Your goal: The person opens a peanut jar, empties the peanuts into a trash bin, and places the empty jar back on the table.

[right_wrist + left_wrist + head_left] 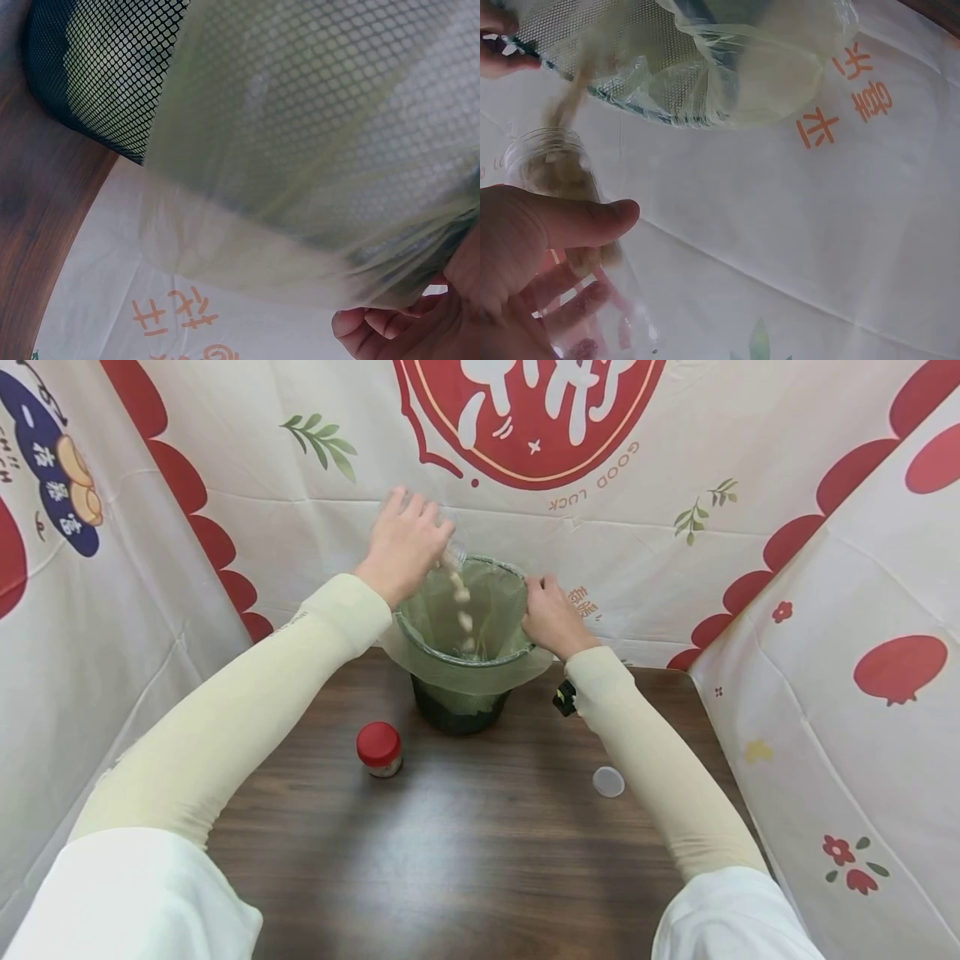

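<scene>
A dark mesh bin (459,708) lined with a pale green plastic bag (491,602) stands at the back of the brown table (465,852). My left hand (402,545) grips a clear jar (555,180), tipped over the bin's rim; pale bits (463,610) are falling from it into the bag. My right hand (551,614) grips the bin's right rim over the bag edge. In the right wrist view the mesh wall (112,67) and the bag's overhang (300,187) fill the frame, with my fingers (375,326) curled below.
A small jar with a red cap (379,749) stands on the table left of the bin. A clear round lid (608,782) lies near my right forearm. Printed white and red cloth (825,610) walls the table on three sides.
</scene>
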### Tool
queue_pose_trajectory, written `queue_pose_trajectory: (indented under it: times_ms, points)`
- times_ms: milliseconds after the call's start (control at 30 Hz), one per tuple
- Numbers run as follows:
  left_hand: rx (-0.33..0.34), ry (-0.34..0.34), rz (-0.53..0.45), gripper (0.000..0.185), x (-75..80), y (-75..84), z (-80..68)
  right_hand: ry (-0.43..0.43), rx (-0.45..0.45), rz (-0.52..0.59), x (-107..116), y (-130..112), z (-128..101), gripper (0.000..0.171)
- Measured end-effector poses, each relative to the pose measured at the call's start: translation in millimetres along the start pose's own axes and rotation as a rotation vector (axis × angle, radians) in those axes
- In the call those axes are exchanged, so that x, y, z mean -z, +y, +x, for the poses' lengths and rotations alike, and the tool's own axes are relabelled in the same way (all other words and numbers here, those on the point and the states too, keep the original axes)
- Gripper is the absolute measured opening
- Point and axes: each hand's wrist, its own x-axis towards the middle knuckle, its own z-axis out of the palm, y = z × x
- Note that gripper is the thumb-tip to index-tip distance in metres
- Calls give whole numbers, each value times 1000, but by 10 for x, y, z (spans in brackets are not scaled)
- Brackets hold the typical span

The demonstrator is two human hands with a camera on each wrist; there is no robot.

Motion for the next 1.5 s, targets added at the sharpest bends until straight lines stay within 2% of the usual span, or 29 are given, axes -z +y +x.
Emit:
queue_pose_trajectory:
  times_ms: [200, 400, 667, 867, 1133, 1267, 1400, 1500]
  points:
    - [-38, -8, 56, 43, 16, 22, -6, 2, 5, 0, -1, -18, 5, 65]
    - [-48, 0, 87, 36, 21, 48, -23, 6, 5, -10, -12, -23, 20, 67]
    - [-47, 6, 77, 40, 41, 17, -23, 15, 7, -30, -20, -28, 33, 67]
    - [-29, 25, 39, 42, 115, -40, -26, 7, 0, -29, -11, -8, 39, 68]
    - [4, 84, 24, 44, 223, -60, -3, 7, -3, -15, 5, 10, 16, 67]
    - [40, 95, 25, 53, 263, -62, 8, 13, -3, -15, 3, 6, 9, 67]
    - [59, 93, 35, 58, 239, -54, -5, 14, -3, -13, -9, 6, 10, 66]
    - [44, 62, 64, 59, 173, -46, -29, 15, -2, -5, -19, 3, 5, 65]
